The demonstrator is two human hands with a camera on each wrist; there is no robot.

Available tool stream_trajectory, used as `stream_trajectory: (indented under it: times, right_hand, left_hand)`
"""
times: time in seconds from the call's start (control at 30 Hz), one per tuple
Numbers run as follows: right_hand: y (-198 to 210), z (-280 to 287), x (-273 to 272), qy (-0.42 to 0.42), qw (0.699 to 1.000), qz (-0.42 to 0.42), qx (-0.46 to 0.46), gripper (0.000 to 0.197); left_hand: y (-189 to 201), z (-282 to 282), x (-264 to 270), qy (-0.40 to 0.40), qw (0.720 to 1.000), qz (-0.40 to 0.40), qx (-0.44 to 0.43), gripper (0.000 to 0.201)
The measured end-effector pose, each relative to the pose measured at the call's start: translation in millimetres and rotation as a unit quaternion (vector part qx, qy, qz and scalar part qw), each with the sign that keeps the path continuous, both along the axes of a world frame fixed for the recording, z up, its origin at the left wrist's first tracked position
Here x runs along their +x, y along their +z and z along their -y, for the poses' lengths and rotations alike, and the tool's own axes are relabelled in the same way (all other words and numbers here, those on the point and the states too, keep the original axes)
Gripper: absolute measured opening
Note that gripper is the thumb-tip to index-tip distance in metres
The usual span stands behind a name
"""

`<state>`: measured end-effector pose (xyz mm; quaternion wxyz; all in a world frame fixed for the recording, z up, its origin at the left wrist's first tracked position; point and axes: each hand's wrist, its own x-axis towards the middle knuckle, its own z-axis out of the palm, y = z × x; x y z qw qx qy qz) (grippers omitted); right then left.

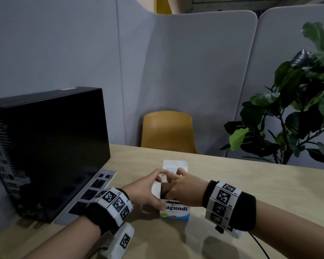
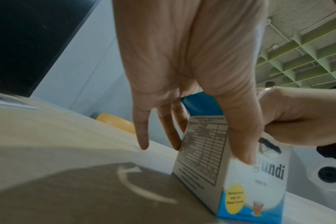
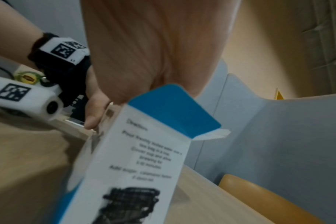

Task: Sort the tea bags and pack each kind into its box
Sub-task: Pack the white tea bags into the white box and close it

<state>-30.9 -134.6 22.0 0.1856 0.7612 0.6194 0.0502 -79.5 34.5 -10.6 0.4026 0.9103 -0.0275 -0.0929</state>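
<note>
A white and blue tea box (image 1: 175, 210) marked "Lagundi" stands upright on the wooden table (image 1: 251, 184) with its lid flap (image 1: 174, 164) raised. My left hand (image 1: 148, 191) grips the box from the left, thumb (image 2: 240, 136) on the front corner and fingers (image 2: 171, 133) along the side panel. My right hand (image 1: 183, 187) is over the open top, its curled fingers dipping inside. What they hold is hidden. The blue side flap (image 3: 175, 109) sticks out below my right palm. No tea bag shows.
A black computer case (image 1: 45, 146) stands at the left with a grey marker board (image 1: 94, 189) beside it. A yellow chair (image 1: 166, 131) and grey partitions lie beyond the table; a plant (image 1: 297, 109) is at right. Something green and yellow (image 3: 28, 77) lies behind my left wrist.
</note>
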Motion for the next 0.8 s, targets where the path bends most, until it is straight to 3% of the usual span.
stream_trajectory:
  times: [0.17,0.5,0.6,0.67,0.73,0.8]
  right_hand:
    - [12.4,1.3,7.8,-0.022,0.996,-0.067,0.064,0.032]
    - [8.3,-1.7,16.5,0.015,0.994,-0.034,0.104,0.023]
    - [6.2,2.9,17.7,-0.031,0.99,-0.076,0.113,0.024]
    - [13.5,18.3,23.0,-0.102,0.947,-0.183,0.243,0.024]
    - [18.3,39.0,29.2,-0.186,0.848,-0.287,0.405,0.015]
    - [13.2,58.2,33.2,-0.297,0.733,-0.369,0.488,0.012]
  left_hand:
    - [-0.2,0.0,1.0,0.007,1.0,-0.005,0.013,0.101]
    - [1.1,1.3,-0.9,0.007,1.0,-0.004,0.007,0.1]
    - [3.5,2.5,-2.0,0.003,1.0,-0.004,-0.001,0.101]
    - [6.9,0.7,-3.0,0.002,0.999,-0.017,-0.029,0.107]
    - [12.0,-2.9,-6.0,0.03,0.997,-0.015,-0.065,0.103]
    - [15.8,-5.6,-9.5,0.089,0.987,0.003,-0.134,0.081]
